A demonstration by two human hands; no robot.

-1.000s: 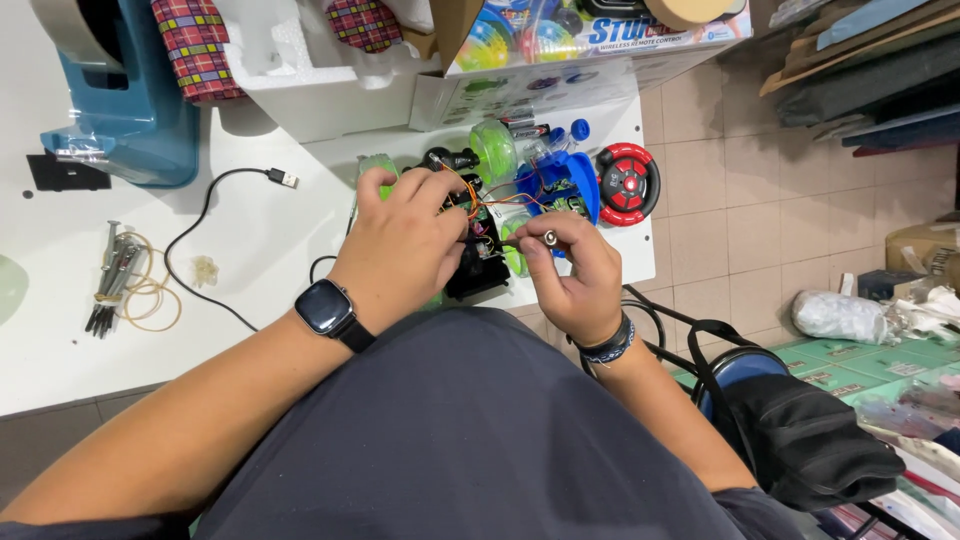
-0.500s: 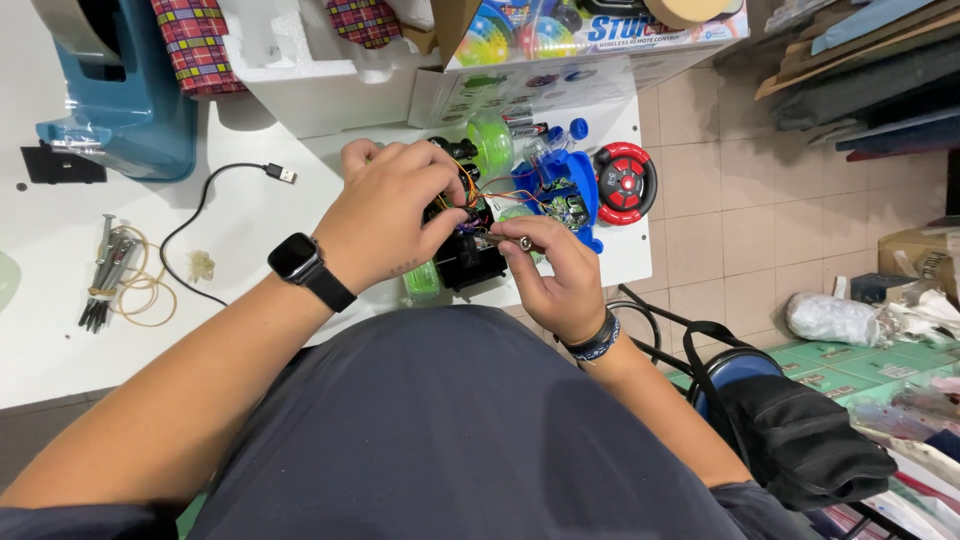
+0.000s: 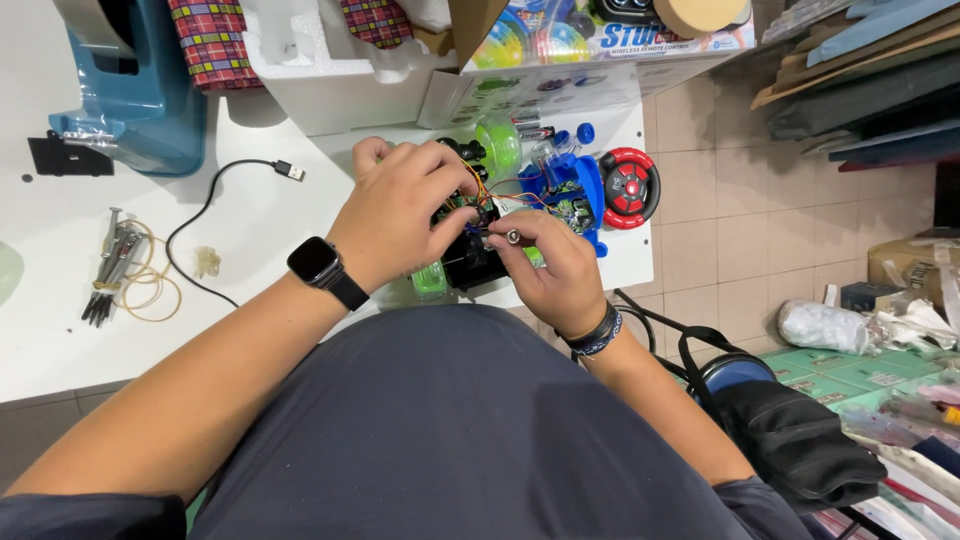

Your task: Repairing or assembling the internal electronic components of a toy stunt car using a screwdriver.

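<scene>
The left hand (image 3: 400, 215) curls its grip over a toy car (image 3: 470, 250) at the desk (image 3: 60, 310) edge, covering most of it. The right hand (image 3: 555, 270) pinches a small metal part (image 3: 512, 237) between thumb and forefinger beside the car's wires (image 3: 510, 195); what the part is stays unclear.

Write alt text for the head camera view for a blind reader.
Two bare hands, left hand and right hand, work on an opened toy car with loose wires on a white table. A black cable lies left.
</scene>
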